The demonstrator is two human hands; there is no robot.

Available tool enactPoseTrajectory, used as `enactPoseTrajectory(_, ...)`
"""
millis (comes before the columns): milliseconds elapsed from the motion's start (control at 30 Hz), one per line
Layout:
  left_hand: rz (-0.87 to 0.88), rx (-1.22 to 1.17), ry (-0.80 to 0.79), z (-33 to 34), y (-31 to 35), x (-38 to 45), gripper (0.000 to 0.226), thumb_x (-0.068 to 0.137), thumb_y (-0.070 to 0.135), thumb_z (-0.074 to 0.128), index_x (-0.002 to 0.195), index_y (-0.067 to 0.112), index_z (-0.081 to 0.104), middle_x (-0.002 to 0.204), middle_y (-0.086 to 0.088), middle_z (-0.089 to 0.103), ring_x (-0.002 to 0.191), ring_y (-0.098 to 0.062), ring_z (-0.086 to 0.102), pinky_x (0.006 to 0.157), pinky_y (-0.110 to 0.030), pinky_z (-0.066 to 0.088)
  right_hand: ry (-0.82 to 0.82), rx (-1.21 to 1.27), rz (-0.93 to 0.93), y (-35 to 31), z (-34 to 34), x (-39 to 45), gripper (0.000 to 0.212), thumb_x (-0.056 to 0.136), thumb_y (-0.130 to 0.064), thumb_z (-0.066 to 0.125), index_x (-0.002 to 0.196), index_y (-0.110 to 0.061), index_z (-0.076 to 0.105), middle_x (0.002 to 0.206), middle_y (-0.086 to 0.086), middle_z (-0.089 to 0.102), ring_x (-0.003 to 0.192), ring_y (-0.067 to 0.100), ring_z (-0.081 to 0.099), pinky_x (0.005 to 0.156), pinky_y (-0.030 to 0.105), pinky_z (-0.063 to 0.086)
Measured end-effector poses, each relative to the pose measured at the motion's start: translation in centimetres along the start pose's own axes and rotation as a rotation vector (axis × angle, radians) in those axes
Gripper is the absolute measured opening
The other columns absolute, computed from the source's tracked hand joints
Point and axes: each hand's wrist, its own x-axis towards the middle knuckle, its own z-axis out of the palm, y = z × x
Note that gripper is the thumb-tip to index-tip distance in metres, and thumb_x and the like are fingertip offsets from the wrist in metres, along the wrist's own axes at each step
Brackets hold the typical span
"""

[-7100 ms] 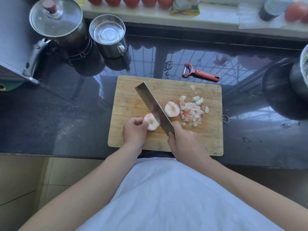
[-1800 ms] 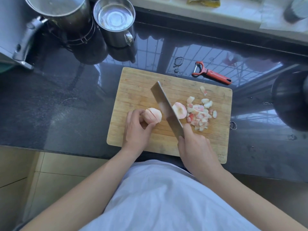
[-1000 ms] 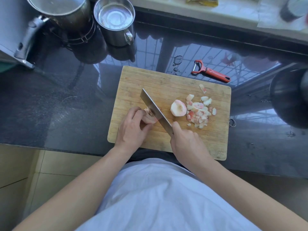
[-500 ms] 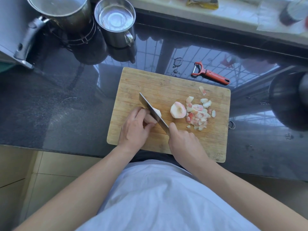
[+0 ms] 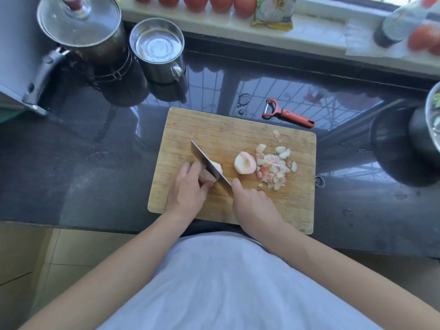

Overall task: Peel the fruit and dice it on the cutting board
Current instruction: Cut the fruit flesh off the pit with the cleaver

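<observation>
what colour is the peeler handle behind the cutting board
Red-orange, with a dark tip at the handle's end; the peeler shows clearly in the head view, lying on the dark counter.

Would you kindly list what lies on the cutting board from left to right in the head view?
Left hand holding a fruit piece → knife → right hand → peeled fruit half → diced fruit pile.

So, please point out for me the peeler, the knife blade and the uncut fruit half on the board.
peeler (image 5: 292, 116): head view, on its red handle.
knife blade (image 5: 206, 160): head view, on the flat of the blade.
uncut fruit half (image 5: 245, 162): head view, on its pale cut face.
</observation>
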Motion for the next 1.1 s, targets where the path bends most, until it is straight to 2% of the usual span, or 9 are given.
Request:
enactPoseTrajectory(100,-0.048,-0.018,0.003,0.1,0.9,-0.2,0.035,0.087,0.025,0.080,0.110,0.021,0.055,0.110,0.007,0.048,0.101,-0.025,0.056,0.078,-0.042,0.049,0.023,0.024,-0.023,0.3,0.4,-0.5,0.028,0.095,-0.001,0.042,0.099,-0.021,0.022,0.061,-0.001,0.037,0.057,0.034,0.044,0.043,0.036,0.020)
enactPoseTrajectory(300,0.038,0.008,0.114,0.6,0.9,-1.4,0.042,0.082,0.025,0.086,0.111,0.017,0.057,0.111,0.000,0.057,0.102,-0.025,0.057,0.076,-0.037,0.048,0.042,0.014,-0.034,0.4,0.4,-1.9,0.024,0.093,0.000,0.039,0.096,-0.019,0.025,0.058,-0.001,0.036,0.046,0.026,0.031,0.044,0.037,0.014)
enactPoseTrajectory(467,-0.051,0.048,0.053,0.5,0.1,-1.6,0.042,0.084,0.031,0.084,0.097,0.020,0.045,0.100,0.004,0.048,0.098,-0.025,0.054,0.075,-0.032,0.037,-0.029,-0.001,-0.046,-1.0,1.0,-1.0,0.036,0.086,0.006,0.045,0.101,-0.020,0.024,0.066,-0.002,0.041,0.059,0.033,0.048,0.044,0.035,0.021)
enactPoseTrajectory(567,-0.065,0.020,0.050,0.6,0.1,-1.3,0.045,0.083,0.030,0.084,0.096,0.024,0.042,0.101,0.006,0.047,0.101,-0.025,0.054,0.077,-0.033,0.039,-0.012,0.021,-0.031,-1.2,1.0,-0.7,0.033,0.087,0.006,0.043,0.105,-0.018,0.029,0.076,0.005,0.059,0.071,0.038,0.062,0.051,0.038,0.032)
enactPoseTrajectory(667,-0.100,0.025,0.044,0.9,0.2,-1.1,0.047,0.080,0.032,0.087,0.104,0.018,0.048,0.108,0.000,0.053,0.109,-0.024,0.050,0.086,-0.036,0.043,-0.005,0.030,-0.019,-1.2,1.1,-0.7,0.032,0.089,0.006,0.042,0.102,-0.019,0.027,0.082,0.008,0.065,0.073,0.039,0.064,0.052,0.038,0.032)
enactPoseTrajectory(800,-0.127,0.033,0.035,0.7,0.7,-0.7,0.050,0.082,0.032,0.084,0.114,0.017,0.050,0.116,-0.001,0.056,0.115,-0.023,0.048,0.092,-0.037,0.043,-0.002,0.088,0.030,-0.9,1.0,-0.6,0.025,0.092,0.000,0.040,0.097,-0.020,0.026,0.078,0.011,0.062,0.066,0.038,0.053,0.051,0.039,0.033)
enactPoseTrajectory(900,-0.137,-0.025,0.029,-0.1,-0.2,-0.9,0.058,0.084,0.027,0.079,0.134,0.019,0.050,0.126,0.002,0.054,0.122,-0.020,0.048,0.102,-0.038,0.043,-0.020,0.207,0.077,-0.4,0.9,-0.9,0.018,0.098,-0.009,0.043,0.097,-0.021,0.030,0.082,0.015,0.064,0.070,0.040,0.058,0.053,0.042,0.043)
enactPoseTrajectory(1000,-0.098,-0.124,0.022,-1.3,-1.8,-1.8,0.061,0.088,0.023,0.078,0.142,0.021,0.050,0.130,0.004,0.050,0.119,-0.011,0.049,0.098,-0.029,0.041,-0.037,0.316,0.093,-0.2,0.3,-1.7,0.013,0.101,-0.017,0.044,0.097,-0.021,0.033,0.082,0.016,0.063,0.073,0.040,0.058,0.061,0.045,0.049)
enactPoseTrajectory(1100,-0.058,-0.118,0.072,-2.6,-3.5,-2.6,0.057,0.087,0.020,0.079,0.139,0.021,0.053,0.130,0.004,0.049,0.114,-0.006,0.049,0.095,-0.028,0.042,-0.014,0.400,0.088,-0.1,-0.4,-2.4,0.016,0.104,-0.022,0.045,0.096,-0.025,0.032,0.079,0.010,0.060,0.072,0.035,0.056,0.055,0.039,0.039)
